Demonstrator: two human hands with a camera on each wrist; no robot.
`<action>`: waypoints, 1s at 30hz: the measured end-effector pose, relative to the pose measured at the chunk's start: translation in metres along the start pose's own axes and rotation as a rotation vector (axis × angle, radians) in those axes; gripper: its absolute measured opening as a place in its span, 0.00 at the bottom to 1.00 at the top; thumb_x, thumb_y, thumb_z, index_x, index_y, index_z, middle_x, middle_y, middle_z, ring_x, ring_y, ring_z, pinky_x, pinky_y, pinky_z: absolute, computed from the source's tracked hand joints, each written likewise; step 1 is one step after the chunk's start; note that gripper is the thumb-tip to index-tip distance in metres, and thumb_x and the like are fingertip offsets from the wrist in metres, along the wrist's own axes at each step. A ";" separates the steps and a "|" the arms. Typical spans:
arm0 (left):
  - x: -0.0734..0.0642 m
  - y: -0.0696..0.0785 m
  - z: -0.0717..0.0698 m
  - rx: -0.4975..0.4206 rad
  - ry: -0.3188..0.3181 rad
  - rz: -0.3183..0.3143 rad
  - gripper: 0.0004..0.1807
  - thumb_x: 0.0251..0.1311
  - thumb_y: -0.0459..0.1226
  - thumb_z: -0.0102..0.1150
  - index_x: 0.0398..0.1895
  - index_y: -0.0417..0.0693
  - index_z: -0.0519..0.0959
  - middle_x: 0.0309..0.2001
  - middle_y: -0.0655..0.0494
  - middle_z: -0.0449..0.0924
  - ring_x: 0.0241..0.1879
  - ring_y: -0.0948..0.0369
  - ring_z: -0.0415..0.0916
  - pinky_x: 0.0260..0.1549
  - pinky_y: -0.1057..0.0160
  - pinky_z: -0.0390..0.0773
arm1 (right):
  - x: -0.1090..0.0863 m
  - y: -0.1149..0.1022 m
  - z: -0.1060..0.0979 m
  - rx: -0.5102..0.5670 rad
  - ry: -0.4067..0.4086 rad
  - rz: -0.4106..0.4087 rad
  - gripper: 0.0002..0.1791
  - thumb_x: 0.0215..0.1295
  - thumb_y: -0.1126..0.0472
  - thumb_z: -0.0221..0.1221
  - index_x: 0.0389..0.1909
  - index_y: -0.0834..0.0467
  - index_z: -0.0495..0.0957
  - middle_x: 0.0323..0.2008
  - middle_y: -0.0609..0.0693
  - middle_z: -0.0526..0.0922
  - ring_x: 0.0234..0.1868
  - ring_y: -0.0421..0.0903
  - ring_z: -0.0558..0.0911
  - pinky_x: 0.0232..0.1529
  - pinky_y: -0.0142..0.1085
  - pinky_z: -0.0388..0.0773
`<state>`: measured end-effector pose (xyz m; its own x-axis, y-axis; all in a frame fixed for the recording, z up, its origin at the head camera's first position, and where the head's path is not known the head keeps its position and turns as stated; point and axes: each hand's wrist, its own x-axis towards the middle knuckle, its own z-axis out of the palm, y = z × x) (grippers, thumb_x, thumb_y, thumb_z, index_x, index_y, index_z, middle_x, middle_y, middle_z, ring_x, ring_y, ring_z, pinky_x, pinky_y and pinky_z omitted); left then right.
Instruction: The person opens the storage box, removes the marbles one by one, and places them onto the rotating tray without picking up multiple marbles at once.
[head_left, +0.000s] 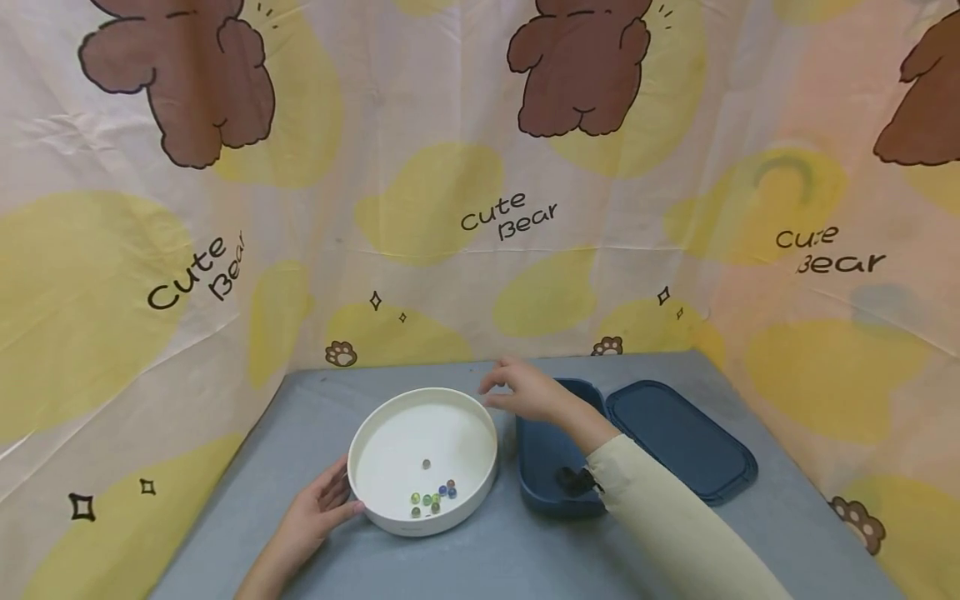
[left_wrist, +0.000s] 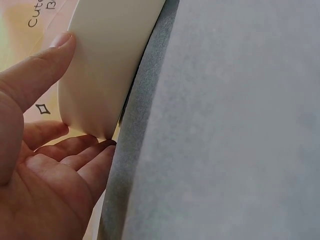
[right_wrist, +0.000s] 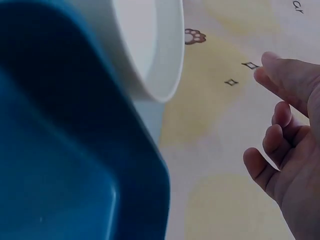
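A round white dish (head_left: 390,433) with a low wall holds several glass marbles (head_left: 427,500), most gathered toward its near side, with one lying apart. My left hand (head_left: 311,508) holds the dish at its left side; in the left wrist view the thumb and fingers bear on the outer wall. Raised between the dish and a dark blue box (head_left: 536,454), my right hand (head_left: 528,392) has loosely bent fingers, and nothing shows between them. In the right wrist view this hand is apart from both the box and the dish. My right forearm hides part of the box.
A dark blue lid (head_left: 678,433) lies flat to the right of the box. The grey tabletop (head_left: 420,575) runs back to a patterned cloth (head_left: 427,317) that hangs behind and along both sides.
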<state>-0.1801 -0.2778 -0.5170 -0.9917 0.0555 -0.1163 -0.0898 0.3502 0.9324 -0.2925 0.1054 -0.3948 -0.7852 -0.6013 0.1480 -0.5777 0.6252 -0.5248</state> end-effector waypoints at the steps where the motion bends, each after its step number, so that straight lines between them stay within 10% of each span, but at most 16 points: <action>1: 0.000 0.000 0.000 -0.003 0.002 0.004 0.55 0.53 0.39 0.78 0.81 0.41 0.55 0.80 0.38 0.53 0.77 0.42 0.56 0.70 0.52 0.69 | -0.004 0.001 -0.002 -0.002 0.007 0.003 0.11 0.71 0.55 0.65 0.50 0.52 0.87 0.47 0.50 0.79 0.47 0.49 0.78 0.47 0.41 0.81; 30: -0.003 0.009 -0.014 0.097 -0.035 0.023 0.51 0.57 0.44 0.76 0.79 0.39 0.58 0.77 0.35 0.59 0.75 0.40 0.60 0.71 0.44 0.70 | -0.095 0.050 -0.019 -0.005 0.239 0.106 0.14 0.70 0.53 0.66 0.54 0.46 0.85 0.42 0.45 0.75 0.43 0.45 0.74 0.38 0.36 0.75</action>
<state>-0.1797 -0.2877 -0.5034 -0.9894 0.0965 -0.1083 -0.0556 0.4370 0.8977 -0.2509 0.2031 -0.4190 -0.8716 -0.3980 0.2863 -0.4898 0.6815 -0.5437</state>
